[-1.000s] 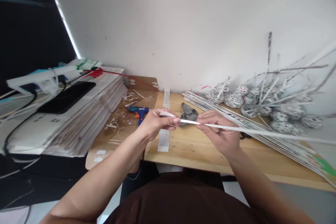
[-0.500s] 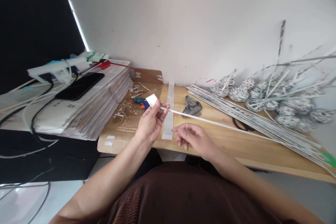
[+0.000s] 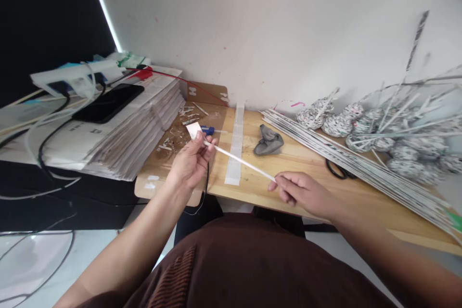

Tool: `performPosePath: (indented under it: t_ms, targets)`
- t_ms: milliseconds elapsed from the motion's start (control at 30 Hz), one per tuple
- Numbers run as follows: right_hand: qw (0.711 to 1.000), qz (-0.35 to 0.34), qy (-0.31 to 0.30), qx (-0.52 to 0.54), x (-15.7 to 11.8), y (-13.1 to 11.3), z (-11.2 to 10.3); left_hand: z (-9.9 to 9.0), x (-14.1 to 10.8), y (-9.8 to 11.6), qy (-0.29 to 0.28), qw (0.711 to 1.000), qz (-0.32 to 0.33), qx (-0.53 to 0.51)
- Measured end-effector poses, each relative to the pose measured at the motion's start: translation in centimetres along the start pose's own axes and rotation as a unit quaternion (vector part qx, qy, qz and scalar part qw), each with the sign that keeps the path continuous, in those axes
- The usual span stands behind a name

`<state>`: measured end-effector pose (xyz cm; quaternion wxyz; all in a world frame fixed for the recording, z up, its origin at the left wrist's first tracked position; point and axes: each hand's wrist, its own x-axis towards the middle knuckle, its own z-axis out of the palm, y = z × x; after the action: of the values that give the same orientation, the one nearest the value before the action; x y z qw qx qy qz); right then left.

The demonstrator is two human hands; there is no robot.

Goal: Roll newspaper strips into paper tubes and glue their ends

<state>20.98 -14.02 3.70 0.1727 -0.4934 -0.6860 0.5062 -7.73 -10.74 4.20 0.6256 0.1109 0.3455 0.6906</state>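
A thin white rolled paper tube slopes between my two hands above the table. My left hand pinches it near its upper end, where an unrolled white corner of paper sticks out past the thumb. My right hand has thumb and fingers closed on the tube farther down; beyond that hand the tube does not show. Just behind my left fingers lies a blue tool, partly hidden, which looks like a glue gun. A flat strip of printed paper lies under the tube.
A crumpled grey cloth and black-handled scissors lie on the wooden table. Right of them rest a bundle of paper tubes and several woven paper balls. On the left, a paper stack bears a phone and cables.
My right hand has moved right and closed on the paper tube, which it was apart from before. My left hand has shifted slightly left with the tube's end.
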Motion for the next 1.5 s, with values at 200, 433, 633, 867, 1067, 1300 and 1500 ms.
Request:
performPosePath:
  t_ms: [200,433,633,867,1067,1300,1500]
  targets:
    - [0.977,0.096,-0.132,0.135,-0.1,-0.2,0.7,-0.4,-0.1,0.0,-0.007,1.000,-0.003,0.011]
    - [0.951,-0.156,0.113,-0.243,0.5,-0.4,1.2,-0.6,0.0,-0.1,0.019,1.000,-0.002,0.001]
    - [0.969,0.101,-0.157,0.162,0.6,-0.4,1.0,-0.9,0.0,0.1,0.004,1.000,-0.019,0.000]
    - [0.981,-0.079,0.021,-0.175,1.4,-1.1,1.9,-1.4,0.1,-0.7,0.029,0.999,-0.015,-0.011]
    - [0.974,-0.100,0.030,-0.201,2.3,-2.1,2.2,-1.0,-0.3,-0.3,0.020,0.999,-0.020,-0.017]
    - [0.926,0.108,-0.252,0.260,2.4,-1.2,2.4,-1.5,-0.4,-0.2,0.008,0.999,-0.051,-0.016]
    - [0.993,-0.059,-0.050,-0.091,2.9,-2.8,3.4,-1.6,-0.2,-1.1,0.013,0.999,-0.035,-0.006]
